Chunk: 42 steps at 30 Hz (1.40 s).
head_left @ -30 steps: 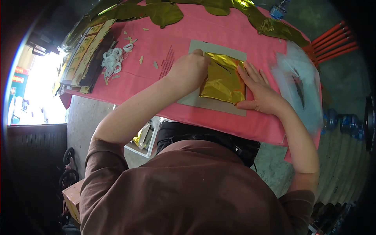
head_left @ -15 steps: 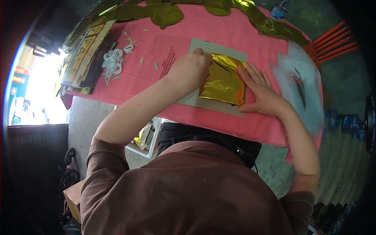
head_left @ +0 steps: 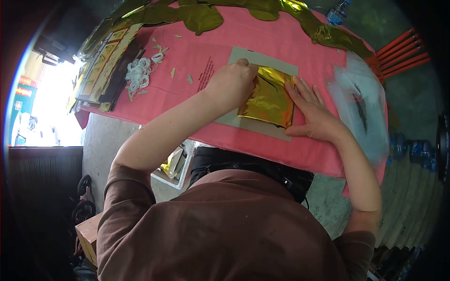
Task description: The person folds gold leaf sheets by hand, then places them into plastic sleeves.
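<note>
A folded sheet of shiny gold foil (head_left: 269, 100) lies on a grey cardboard sheet (head_left: 272, 60) on the pink-covered table. My left hand (head_left: 233, 83) is closed in a fist at the foil's upper left edge; what its fingers pinch, if anything, is hidden. Along the foil's right edge rests my right hand (head_left: 313, 111), its fingers spread and flat, the thumb apart near the lower right corner of the cardboard.
White string coils (head_left: 138, 74) with small tan pieces lie left, beside stacked printed cardboard (head_left: 105, 65). Clear plastic bags (head_left: 358, 105) are at the right. Gold foil balloons (head_left: 201, 18) line the far edge. A white box (head_left: 174, 168) stands below the table.
My left hand has shifted very slightly right along the foil's edge. The right hand stays nearly in place, and the whole view has moved a little.
</note>
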Each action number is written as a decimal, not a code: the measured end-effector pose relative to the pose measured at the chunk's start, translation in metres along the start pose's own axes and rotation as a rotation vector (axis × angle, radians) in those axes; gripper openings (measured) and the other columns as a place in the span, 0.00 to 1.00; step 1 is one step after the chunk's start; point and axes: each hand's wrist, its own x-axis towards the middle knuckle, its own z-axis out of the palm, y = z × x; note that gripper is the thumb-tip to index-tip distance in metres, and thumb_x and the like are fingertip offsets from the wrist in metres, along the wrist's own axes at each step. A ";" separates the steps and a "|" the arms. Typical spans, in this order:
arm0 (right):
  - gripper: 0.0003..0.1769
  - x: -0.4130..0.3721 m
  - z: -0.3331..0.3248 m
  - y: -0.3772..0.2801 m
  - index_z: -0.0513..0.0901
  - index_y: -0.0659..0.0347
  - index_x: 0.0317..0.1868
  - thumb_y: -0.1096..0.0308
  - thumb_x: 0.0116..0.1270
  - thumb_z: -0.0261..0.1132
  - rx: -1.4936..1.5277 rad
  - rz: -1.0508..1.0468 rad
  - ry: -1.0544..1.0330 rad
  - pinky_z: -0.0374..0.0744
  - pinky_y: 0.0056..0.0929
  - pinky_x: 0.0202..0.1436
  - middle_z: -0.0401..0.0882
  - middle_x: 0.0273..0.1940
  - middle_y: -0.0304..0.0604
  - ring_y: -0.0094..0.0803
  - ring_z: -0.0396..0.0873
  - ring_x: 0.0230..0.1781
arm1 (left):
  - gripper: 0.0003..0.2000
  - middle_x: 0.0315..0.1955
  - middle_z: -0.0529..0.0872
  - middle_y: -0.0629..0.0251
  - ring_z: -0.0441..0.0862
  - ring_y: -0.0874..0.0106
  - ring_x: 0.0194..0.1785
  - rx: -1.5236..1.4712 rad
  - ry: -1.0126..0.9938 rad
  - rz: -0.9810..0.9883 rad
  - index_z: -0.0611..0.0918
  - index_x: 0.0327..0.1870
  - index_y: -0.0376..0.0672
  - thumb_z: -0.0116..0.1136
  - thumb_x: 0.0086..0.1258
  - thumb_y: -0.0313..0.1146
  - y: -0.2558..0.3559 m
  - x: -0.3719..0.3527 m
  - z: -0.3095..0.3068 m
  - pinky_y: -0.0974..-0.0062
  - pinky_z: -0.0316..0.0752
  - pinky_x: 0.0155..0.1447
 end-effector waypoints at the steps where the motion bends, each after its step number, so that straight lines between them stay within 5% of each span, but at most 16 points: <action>1: 0.63 0.000 0.000 -0.001 0.45 0.55 0.75 0.43 0.47 0.73 0.012 0.011 -0.006 0.37 0.44 0.77 0.37 0.75 0.57 0.44 0.34 0.78 | 0.06 0.33 0.80 0.52 0.83 0.55 0.35 0.000 0.001 0.001 0.79 0.33 0.36 0.59 0.57 0.28 0.001 0.000 0.000 0.62 0.80 0.39; 15: 0.62 0.007 0.003 -0.011 0.44 0.56 0.75 0.47 0.48 0.73 0.019 0.038 0.005 0.36 0.43 0.77 0.37 0.75 0.56 0.45 0.34 0.78 | 0.08 0.34 0.81 0.50 0.84 0.55 0.36 0.085 -0.001 -0.009 0.78 0.34 0.36 0.61 0.57 0.29 0.004 0.006 0.006 0.63 0.80 0.39; 21: 0.61 0.014 0.004 -0.022 0.45 0.57 0.75 0.44 0.49 0.72 -0.004 0.045 0.013 0.38 0.45 0.77 0.37 0.75 0.58 0.46 0.34 0.77 | 0.09 0.34 0.81 0.50 0.84 0.55 0.36 0.064 0.014 -0.011 0.77 0.34 0.36 0.62 0.55 0.28 0.005 0.007 0.006 0.63 0.80 0.40; 23: 0.61 0.019 0.008 -0.023 0.47 0.59 0.75 0.33 0.51 0.66 -0.019 0.013 0.039 0.37 0.47 0.76 0.38 0.74 0.62 0.49 0.35 0.77 | 0.09 0.34 0.81 0.50 0.84 0.55 0.37 0.067 -0.001 -0.005 0.76 0.35 0.36 0.61 0.55 0.28 0.006 0.008 0.004 0.63 0.80 0.40; 30: 0.61 0.036 0.014 -0.037 0.47 0.59 0.75 0.33 0.51 0.66 -0.015 0.021 0.073 0.39 0.47 0.76 0.39 0.74 0.63 0.51 0.36 0.77 | 0.09 0.35 0.81 0.48 0.84 0.54 0.38 0.062 0.000 0.011 0.75 0.37 0.35 0.60 0.56 0.26 0.005 0.007 0.002 0.64 0.80 0.41; 32: 0.60 0.042 0.018 -0.042 0.46 0.57 0.75 0.42 0.51 0.70 0.003 0.029 0.107 0.38 0.48 0.76 0.40 0.74 0.61 0.49 0.37 0.77 | 0.09 0.35 0.81 0.48 0.84 0.54 0.39 0.053 -0.012 0.010 0.75 0.37 0.35 0.59 0.57 0.27 0.006 0.008 0.000 0.63 0.80 0.41; 42: 0.63 0.060 0.025 -0.058 0.45 0.61 0.75 0.37 0.50 0.69 -0.019 0.052 0.137 0.39 0.48 0.76 0.40 0.74 0.61 0.51 0.37 0.77 | 0.10 0.35 0.81 0.48 0.83 0.52 0.38 -0.032 0.017 0.006 0.75 0.41 0.36 0.57 0.60 0.28 -0.006 0.001 0.001 0.61 0.79 0.40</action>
